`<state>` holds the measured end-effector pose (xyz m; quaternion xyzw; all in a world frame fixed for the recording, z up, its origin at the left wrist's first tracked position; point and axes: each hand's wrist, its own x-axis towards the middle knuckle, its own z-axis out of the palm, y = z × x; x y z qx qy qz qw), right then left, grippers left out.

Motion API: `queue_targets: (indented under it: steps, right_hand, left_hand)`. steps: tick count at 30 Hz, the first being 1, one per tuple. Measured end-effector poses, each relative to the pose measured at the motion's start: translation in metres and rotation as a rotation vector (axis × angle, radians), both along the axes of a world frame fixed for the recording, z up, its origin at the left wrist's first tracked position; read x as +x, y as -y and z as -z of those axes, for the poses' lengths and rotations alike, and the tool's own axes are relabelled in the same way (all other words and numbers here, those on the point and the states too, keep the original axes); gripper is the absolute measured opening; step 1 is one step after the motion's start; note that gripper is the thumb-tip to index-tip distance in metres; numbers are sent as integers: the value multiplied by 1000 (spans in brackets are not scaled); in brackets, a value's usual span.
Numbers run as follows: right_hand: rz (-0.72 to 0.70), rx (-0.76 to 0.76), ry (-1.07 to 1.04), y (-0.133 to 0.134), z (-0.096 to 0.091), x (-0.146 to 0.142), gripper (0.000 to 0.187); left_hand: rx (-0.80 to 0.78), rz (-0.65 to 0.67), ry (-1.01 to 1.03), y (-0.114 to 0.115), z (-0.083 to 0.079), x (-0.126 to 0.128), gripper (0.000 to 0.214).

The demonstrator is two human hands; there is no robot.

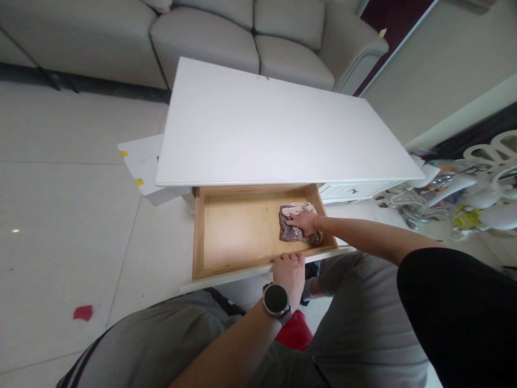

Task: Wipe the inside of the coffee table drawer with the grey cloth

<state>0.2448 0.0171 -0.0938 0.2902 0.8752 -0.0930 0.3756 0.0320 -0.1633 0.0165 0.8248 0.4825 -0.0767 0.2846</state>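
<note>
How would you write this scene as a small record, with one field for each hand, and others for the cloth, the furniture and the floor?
Left hand: fingers over the front edge of the drawer; watch on the wrist
Right hand: on the cloth; grip unclear
Cloth: patterned, inside the drawer, near its right end
Drawer: pulled out, bare pale wood inside
Table: white, above the drawer
Sofa: grey, beyond the table
Floor: pale tiles; red scrap at left
</note>
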Motion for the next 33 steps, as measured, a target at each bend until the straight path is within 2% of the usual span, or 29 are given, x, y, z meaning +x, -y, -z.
queue_targets:
  steps: [10,20,25,29,33]
  right_hand:
    - [-9,9,-26,-2,10,8,100]
    - [28,-3,-29,0,5,4,101]
    - [125,33,-91,10,4,8,89]
    - [203,73,-188,19,9,20,76]
    - [251,68,-246,24,17,28,71]
  left_hand:
    - [9,-1,6,1,3,1,39]
    - [-40,-23,1,-1,-4,1,41]
    - [-42,-43,1,0,-1,4,41]
    - [-52,-44,-2,0,1,5,43]
    - [-92,-53,14,-1,-1,6,44]
